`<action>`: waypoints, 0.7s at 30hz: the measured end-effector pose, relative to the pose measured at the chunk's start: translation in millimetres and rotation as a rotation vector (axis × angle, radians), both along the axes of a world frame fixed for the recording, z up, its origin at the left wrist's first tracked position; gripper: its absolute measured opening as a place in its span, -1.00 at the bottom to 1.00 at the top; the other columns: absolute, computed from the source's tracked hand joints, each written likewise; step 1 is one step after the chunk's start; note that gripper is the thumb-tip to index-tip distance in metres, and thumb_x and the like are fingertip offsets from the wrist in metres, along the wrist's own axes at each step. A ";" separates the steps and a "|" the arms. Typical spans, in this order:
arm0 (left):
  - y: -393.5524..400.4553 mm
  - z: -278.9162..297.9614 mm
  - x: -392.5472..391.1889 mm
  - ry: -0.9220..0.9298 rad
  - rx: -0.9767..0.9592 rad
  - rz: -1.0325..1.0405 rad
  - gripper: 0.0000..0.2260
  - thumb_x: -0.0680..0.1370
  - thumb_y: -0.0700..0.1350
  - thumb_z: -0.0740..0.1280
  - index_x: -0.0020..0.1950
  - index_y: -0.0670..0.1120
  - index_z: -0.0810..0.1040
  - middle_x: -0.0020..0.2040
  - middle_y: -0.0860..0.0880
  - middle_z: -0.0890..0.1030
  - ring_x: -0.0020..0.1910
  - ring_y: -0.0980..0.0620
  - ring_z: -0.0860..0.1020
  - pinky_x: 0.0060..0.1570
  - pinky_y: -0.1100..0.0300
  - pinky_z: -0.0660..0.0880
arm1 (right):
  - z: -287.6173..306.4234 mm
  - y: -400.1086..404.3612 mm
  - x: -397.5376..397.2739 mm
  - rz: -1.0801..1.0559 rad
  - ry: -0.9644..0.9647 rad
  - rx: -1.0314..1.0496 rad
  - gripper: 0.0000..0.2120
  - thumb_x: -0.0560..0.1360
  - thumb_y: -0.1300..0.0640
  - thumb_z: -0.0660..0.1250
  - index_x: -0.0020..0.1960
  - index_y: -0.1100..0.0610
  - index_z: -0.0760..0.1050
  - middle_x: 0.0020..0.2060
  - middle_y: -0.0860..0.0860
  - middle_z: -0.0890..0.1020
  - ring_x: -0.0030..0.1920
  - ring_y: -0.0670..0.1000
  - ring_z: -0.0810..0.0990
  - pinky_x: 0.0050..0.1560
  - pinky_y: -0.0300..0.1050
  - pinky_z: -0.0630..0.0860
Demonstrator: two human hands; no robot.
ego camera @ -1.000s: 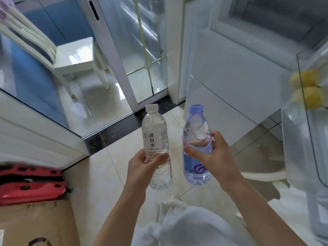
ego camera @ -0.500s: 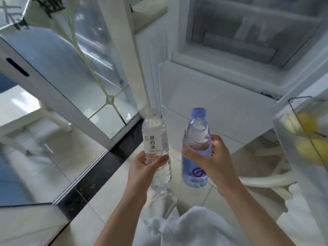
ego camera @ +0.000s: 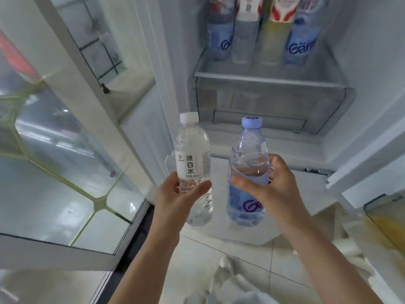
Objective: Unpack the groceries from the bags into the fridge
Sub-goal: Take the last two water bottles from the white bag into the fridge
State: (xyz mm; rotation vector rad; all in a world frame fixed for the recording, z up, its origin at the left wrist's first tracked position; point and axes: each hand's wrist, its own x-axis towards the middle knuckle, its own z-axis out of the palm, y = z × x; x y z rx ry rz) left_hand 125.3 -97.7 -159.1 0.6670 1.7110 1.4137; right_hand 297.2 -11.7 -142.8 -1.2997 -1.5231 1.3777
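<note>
My left hand (ego camera: 175,194) grips a clear water bottle (ego camera: 192,154) with a white cap and white label, held upright. My right hand (ego camera: 274,185) grips a bluish water bottle (ego camera: 247,145) with a pale blue cap, also upright, just to the right of the first. Both bottles are in front of the open fridge (ego camera: 361,106), below its shelf (ego camera: 269,77). On that shelf stand several bottles (ego camera: 300,38), two of them the same bluish kind. Below the shelf is a clear drawer (ego camera: 269,104).
A white-framed glass door (ego camera: 65,150) stands close on the left. The fridge door bin (ego camera: 385,213) with something yellow is at the right edge. A white plastic bag (ego camera: 230,281) lies on the tiled floor between my arms.
My view has tilted up, bringing the fridge shelf with its bottles into sight. Both hands have risen with their bottles toward the fridge opening.
</note>
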 end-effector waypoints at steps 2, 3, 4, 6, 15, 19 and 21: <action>27.5 9.9 -4.9 0.018 0.045 0.004 -0.65 0.34 -0.12 0.56 0.09 0.00 0.62 -0.07 0.05 0.71 -0.07 0.06 0.68 -0.10 0.18 0.56 | 11.3 22.5 -6.6 0.002 0.009 0.025 -0.45 0.19 0.01 0.62 0.09 -0.05 0.45 -0.10 -0.11 0.67 -0.13 -0.16 0.66 -0.15 -0.16 0.61; 40.2 14.5 -6.9 0.018 0.071 0.008 -0.66 0.34 -0.14 0.56 0.09 0.00 0.62 -0.08 0.05 0.72 -0.08 0.07 0.68 -0.14 0.23 0.55 | 17.0 33.1 -10.1 -0.001 0.015 0.037 -0.43 0.17 -0.02 0.63 0.09 -0.05 0.45 -0.10 -0.10 0.67 -0.12 -0.15 0.66 -0.11 -0.11 0.62; 52.7 19.8 -8.1 0.016 0.096 0.011 -0.66 0.34 -0.15 0.55 0.08 -0.02 0.62 -0.09 0.05 0.72 -0.08 0.07 0.68 -0.17 0.26 0.55 | 22.5 43.5 -13.2 -0.011 0.023 0.052 -0.41 0.15 -0.03 0.64 0.09 -0.05 0.45 -0.10 -0.09 0.67 -0.12 -0.14 0.67 -0.07 -0.06 0.63; 75.6 30.6 -9.6 0.018 0.138 0.007 -0.68 0.36 -0.16 0.54 0.09 -0.03 0.62 -0.09 0.04 0.72 -0.08 0.06 0.68 -0.18 0.25 0.55 | 33.3 62.8 -17.5 -0.032 0.040 0.087 -0.44 0.17 0.04 0.65 0.07 -0.03 0.46 -0.11 -0.08 0.68 -0.13 -0.13 0.66 -0.01 -0.01 0.61; 163.3 78.1 -22.1 0.106 0.331 -0.049 -0.67 0.31 -0.18 0.59 0.03 -0.04 0.64 -0.11 0.00 0.72 -0.09 0.03 0.69 -0.10 0.14 0.62 | 81.9 133.3 -36.5 -0.092 0.186 0.253 -0.42 0.17 0.08 0.63 0.10 0.07 0.45 -0.12 -0.07 0.67 -0.15 -0.19 0.66 -0.19 -0.34 0.52; 205.3 97.1 -32.5 0.132 0.400 -0.071 -0.73 0.32 -0.24 0.58 -0.03 -0.04 0.65 -0.16 0.01 0.73 -0.12 0.02 0.69 -0.15 0.19 0.60 | 98.3 168.2 -47.6 -0.142 0.202 0.379 -0.46 0.24 0.11 0.60 0.14 0.10 0.45 -0.03 -0.04 0.66 -0.04 -0.13 0.65 -0.03 -0.23 0.57; 225.9 106.8 -36.6 0.133 0.421 -0.090 -0.73 0.35 -0.24 0.55 0.01 -0.04 0.65 -0.14 0.04 0.73 -0.11 0.07 0.69 -0.17 0.26 0.59 | 105.8 187.1 -52.5 -0.176 0.208 0.428 -0.44 0.25 0.13 0.60 0.16 0.16 0.44 -0.02 -0.03 0.65 -0.04 -0.15 0.64 -0.02 -0.27 0.55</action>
